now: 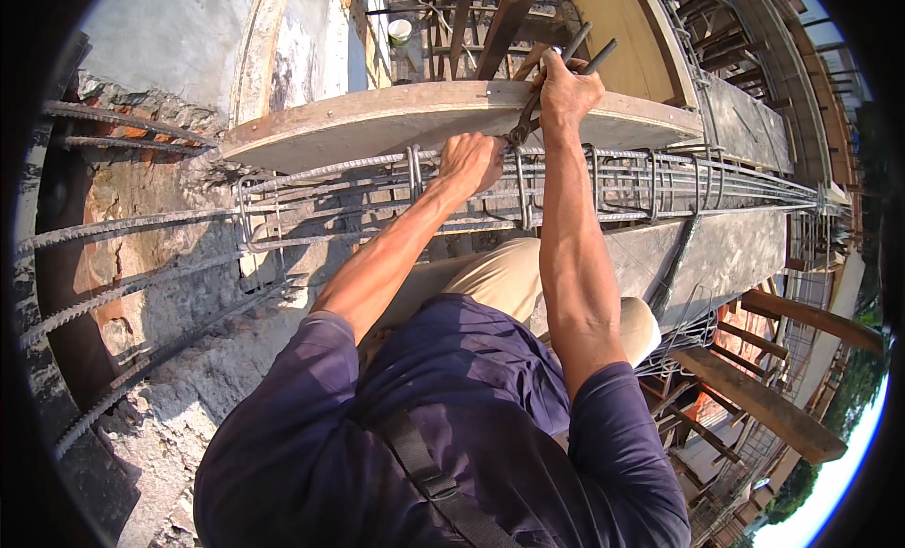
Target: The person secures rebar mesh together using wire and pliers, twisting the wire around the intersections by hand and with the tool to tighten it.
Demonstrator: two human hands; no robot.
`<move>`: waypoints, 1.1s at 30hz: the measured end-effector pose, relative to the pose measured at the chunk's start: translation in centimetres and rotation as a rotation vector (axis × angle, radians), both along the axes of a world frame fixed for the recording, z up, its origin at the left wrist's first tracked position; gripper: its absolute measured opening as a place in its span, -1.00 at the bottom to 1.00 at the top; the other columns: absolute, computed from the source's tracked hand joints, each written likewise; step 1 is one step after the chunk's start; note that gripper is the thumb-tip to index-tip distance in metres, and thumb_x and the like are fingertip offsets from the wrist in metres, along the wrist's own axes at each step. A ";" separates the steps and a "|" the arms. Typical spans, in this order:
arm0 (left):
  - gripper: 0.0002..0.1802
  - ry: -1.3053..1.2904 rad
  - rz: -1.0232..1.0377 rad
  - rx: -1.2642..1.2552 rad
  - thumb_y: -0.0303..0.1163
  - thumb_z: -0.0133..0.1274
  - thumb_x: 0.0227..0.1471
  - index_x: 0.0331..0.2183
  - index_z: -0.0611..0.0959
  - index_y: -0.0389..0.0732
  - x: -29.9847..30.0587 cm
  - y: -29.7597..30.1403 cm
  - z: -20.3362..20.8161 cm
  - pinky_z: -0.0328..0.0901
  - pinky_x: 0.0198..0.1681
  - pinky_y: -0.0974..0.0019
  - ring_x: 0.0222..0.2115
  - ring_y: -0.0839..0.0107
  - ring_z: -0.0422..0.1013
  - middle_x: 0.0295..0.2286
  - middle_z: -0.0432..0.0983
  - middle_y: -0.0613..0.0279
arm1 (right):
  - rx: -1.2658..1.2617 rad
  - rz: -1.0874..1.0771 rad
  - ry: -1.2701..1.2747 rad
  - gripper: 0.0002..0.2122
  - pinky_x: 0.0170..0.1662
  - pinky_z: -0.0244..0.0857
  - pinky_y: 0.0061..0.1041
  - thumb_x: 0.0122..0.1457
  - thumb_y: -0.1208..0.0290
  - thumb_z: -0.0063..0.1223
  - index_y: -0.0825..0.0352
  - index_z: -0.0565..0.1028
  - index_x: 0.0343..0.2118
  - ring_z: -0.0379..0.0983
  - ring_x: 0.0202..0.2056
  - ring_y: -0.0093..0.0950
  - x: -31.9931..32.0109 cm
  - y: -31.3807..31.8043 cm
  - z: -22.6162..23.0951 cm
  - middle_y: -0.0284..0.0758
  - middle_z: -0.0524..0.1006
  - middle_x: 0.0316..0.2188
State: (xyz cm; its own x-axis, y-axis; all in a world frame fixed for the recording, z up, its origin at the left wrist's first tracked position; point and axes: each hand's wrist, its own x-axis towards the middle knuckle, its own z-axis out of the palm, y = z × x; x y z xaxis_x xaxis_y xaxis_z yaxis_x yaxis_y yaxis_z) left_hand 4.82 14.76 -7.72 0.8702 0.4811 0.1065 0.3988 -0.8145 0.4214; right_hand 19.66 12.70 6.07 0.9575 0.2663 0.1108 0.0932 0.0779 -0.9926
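My right hand (571,93) is closed around the handles of a pair of pincers (601,56), whose handle ends stick up past my fingers. The jaws point down to a stirrup (521,185) at the upper bar of a long steel rebar cage (754,182). Just left of the jaws, my left hand (471,161) is a fist against the same upper bar. What it grips, if anything, is hidden behind the knuckles. More stirrups stand along the cage on both sides of my hands.
A curved formwork board (377,109) runs along the far side of the cage. Thick ribbed bars (123,223) extend left past broken masonry (141,185). Bent steel stirrups (693,323) and timber beams (764,406) lie at right. A white bucket (400,31) stands beyond the board.
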 end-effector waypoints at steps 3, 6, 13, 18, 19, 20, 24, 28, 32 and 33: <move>-0.82 0.048 0.001 -0.016 -0.41 0.04 0.06 -0.38 0.70 -0.26 -0.3 -0.3 1.4 0.37 -0.33 0.07 -0.42 0.13 0.53 -0.53 0.57 -0.08 | -0.082 0.018 -0.019 -0.79 -0.63 0.27 -0.56 -0.05 0.47 0.23 0.48 0.50 -0.70 0.38 -0.75 -0.59 0.3 0.0 -0.2 -0.35 0.45 -0.80; -0.76 0.130 -0.008 -0.083 -0.32 0.11 0.02 -0.31 0.70 -0.27 -0.4 0.2 3.9 0.38 -0.30 0.05 -0.40 0.10 0.56 -0.50 0.59 -0.14 | -0.039 0.004 -0.048 -0.78 -0.63 0.27 -0.56 -0.06 0.47 0.23 0.46 0.50 -0.73 0.38 -0.75 -0.59 -0.4 0.4 -0.1 -0.36 0.45 -0.82; -0.62 0.009 0.109 -0.403 -0.20 0.18 0.03 -0.08 0.72 -0.04 -1.7 2.4 13.3 0.43 -0.09 0.17 -0.18 0.16 0.58 -0.21 0.65 0.01 | -0.147 -0.049 -0.233 -0.81 -0.54 0.35 -0.43 -0.08 0.46 0.21 0.49 0.50 -0.65 0.48 -0.67 -0.47 1.7 1.2 -2.3 -0.26 0.52 -0.73; -0.23 -0.794 0.144 -0.121 0.04 0.35 -0.06 0.11 0.51 -0.12 3.2 5.4 17.8 0.50 -0.21 0.22 -0.15 0.24 0.53 0.01 0.46 -0.03 | -0.203 -0.091 -0.358 -0.79 -0.38 0.40 -0.33 -0.10 0.39 0.30 0.45 0.55 -0.55 0.57 -0.51 -0.31 -2.0 1.8 -1.3 -0.18 0.60 -0.59; 0.07 -0.901 0.023 -0.415 -0.11 0.44 -0.27 0.24 0.26 -0.09 4.8 4.4 20.6 0.25 0.16 0.06 0.16 -0.06 0.26 0.15 0.30 -0.20 | -0.278 -0.080 -0.403 -0.78 -0.37 0.40 -0.32 -0.09 0.37 0.32 0.43 0.56 -0.51 0.57 -0.50 -0.31 -2.0 1.2 -1.3 -0.19 0.60 -0.58; 0.24 -0.737 0.170 -0.306 -0.01 0.43 -0.25 0.31 0.06 -0.14 6.6 3.9 20.6 0.21 0.21 0.05 0.20 -0.11 0.22 0.19 0.23 -0.23 | -0.334 -0.045 -0.455 -0.78 -0.36 0.39 -0.31 -0.08 0.36 0.34 0.42 0.58 -0.47 0.57 -0.48 -0.30 -2.9 1.5 -0.5 -0.20 0.60 -0.56; -0.09 -0.579 0.250 -0.395 -0.11 0.40 -0.17 0.18 0.36 -0.09 14.3 -0.5 22.9 0.35 0.02 0.01 -0.03 -0.04 0.45 -0.04 0.49 -0.10 | -0.104 -0.040 -0.318 -0.58 -0.12 0.37 -0.36 0.02 0.23 0.35 0.33 0.52 -0.10 0.53 -0.19 -0.45 2.7 0.4 -6.0 -0.28 0.61 -0.16; -0.84 -0.729 0.293 -0.291 -0.22 0.25 -0.03 -0.33 0.75 0.03 14.5 4.1 17.9 0.46 -0.15 0.07 -0.23 0.10 0.57 -0.34 0.65 0.05 | -0.500 0.226 -0.309 -0.59 -0.10 0.33 -0.37 0.11 0.27 0.29 0.31 0.45 -0.03 0.42 -0.17 -0.50 -1.0 0.4 -2.1 -0.34 0.53 -0.18; -0.84 -0.638 0.117 -0.564 -0.15 0.23 -0.01 -0.33 0.76 0.09 14.1 3.5 19.1 0.47 -0.18 0.12 -0.30 0.19 0.60 -0.44 0.67 0.17 | -0.270 0.585 -0.184 -0.51 -0.11 0.33 -0.38 0.05 0.20 0.35 0.37 0.46 -0.03 0.43 -0.15 -0.46 1.5 -2.2 0.1 -0.30 0.54 -0.14; -0.84 -0.621 0.086 -0.599 -0.14 0.23 0.00 -0.33 0.76 0.10 13.8 3.7 19.0 0.47 -0.18 0.13 -0.31 0.21 0.60 -0.45 0.67 0.19 | -0.264 0.582 -0.044 -0.50 -0.15 0.34 -0.39 0.04 0.21 0.35 0.40 0.46 -0.03 0.44 -0.16 -0.47 0.8 -2.0 0.5 -0.30 0.54 -0.17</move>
